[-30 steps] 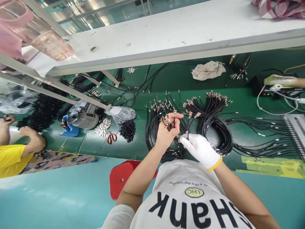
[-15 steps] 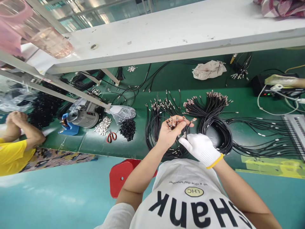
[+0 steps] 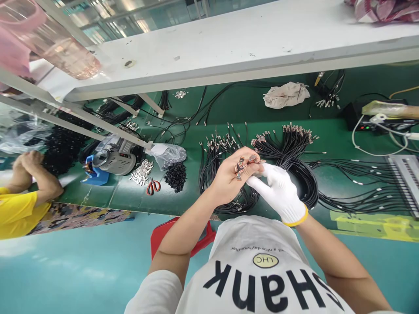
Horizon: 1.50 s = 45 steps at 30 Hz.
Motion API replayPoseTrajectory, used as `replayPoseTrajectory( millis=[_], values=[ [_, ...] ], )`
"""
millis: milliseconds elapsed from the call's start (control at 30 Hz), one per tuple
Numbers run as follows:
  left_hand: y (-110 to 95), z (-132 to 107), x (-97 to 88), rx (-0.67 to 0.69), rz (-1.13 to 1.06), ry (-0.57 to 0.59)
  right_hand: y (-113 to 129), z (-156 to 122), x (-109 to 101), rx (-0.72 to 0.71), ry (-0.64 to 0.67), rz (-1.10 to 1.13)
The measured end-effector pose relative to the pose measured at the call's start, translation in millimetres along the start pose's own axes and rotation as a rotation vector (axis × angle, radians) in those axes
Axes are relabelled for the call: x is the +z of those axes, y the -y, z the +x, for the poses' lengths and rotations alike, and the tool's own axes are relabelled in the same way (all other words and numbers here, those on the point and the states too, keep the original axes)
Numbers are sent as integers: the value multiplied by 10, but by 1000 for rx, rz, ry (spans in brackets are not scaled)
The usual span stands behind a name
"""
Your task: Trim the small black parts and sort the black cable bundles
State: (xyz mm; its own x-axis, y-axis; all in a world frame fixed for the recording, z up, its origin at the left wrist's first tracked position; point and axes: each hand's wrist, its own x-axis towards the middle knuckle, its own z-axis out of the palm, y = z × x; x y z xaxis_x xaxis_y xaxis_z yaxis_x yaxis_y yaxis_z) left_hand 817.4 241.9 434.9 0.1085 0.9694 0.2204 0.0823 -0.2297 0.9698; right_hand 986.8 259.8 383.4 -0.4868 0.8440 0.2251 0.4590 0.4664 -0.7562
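Note:
My bare left hand point(image 3: 231, 176) is closed around several small flat pieces point(image 3: 240, 166) with copper-coloured and dark stripes, which stick out between its fingers. My right hand point(image 3: 277, 192), in a white knitted glove with a yellow cuff, pinches at the left fingertips. What lies in that pinch is hidden. Under the hands is a looped bundle of black cables point(image 3: 209, 174) with metal-tipped ends. A second coiled cable bundle point(image 3: 309, 183), its connector ends fanned out, lies just right of the gloved hand.
Left of the hands are red-handled snips point(image 3: 153, 186), a black parts pile point(image 3: 175, 176), a white parts pile point(image 3: 142, 172) and a grey machine point(image 3: 119, 159). A slotted metal fixture point(image 3: 406, 183) stands right. The white shelf point(image 3: 209, 48) overhangs the bench. Another person's clasped hands point(image 3: 29, 161) rest far left.
My gloved hand has moved up and its fingers now meet the left fingertips. The left hand has turned, bringing the striped pieces more into view; one that stuck out to the right no longer shows there.

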Motion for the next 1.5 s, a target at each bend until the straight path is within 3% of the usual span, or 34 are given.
replayPoseTrajectory(
  millis=[133, 400, 500, 633, 767, 1000, 1167, 1300, 1400, 1500],
  values=[
    [-243, 52, -41, 64, 86, -34, 193, 80, -73, -75, 24, -106],
    [-414, 129, -178, 179, 117, -328, 249, 22, -52, -72, 272, -122],
    [-451, 133, -185, 189, 107, -348, 305, 31, -98, -58, 165, -39],
    [-480, 110, -45, 159, 74, -249, 460, 134, -157, -89, -10, -82],
    [-450, 86, 39, 140, 75, -233, 505, 182, -152, -88, -26, -117],
    [-374, 144, -135, 267, 127, -335, 280, 16, -70, -19, 177, -11],
    [-477, 219, -282, 368, 124, -395, -12, -159, 205, -60, 244, -45],
    [-554, 250, -290, 414, 111, -376, -167, -257, 412, -145, 214, -89],
    [-561, 284, -290, 440, 121, -365, -215, -268, 411, -141, 255, -132],
    [-641, 278, -347, 520, 145, -352, -251, -270, 261, -74, 298, -89]
  ],
)
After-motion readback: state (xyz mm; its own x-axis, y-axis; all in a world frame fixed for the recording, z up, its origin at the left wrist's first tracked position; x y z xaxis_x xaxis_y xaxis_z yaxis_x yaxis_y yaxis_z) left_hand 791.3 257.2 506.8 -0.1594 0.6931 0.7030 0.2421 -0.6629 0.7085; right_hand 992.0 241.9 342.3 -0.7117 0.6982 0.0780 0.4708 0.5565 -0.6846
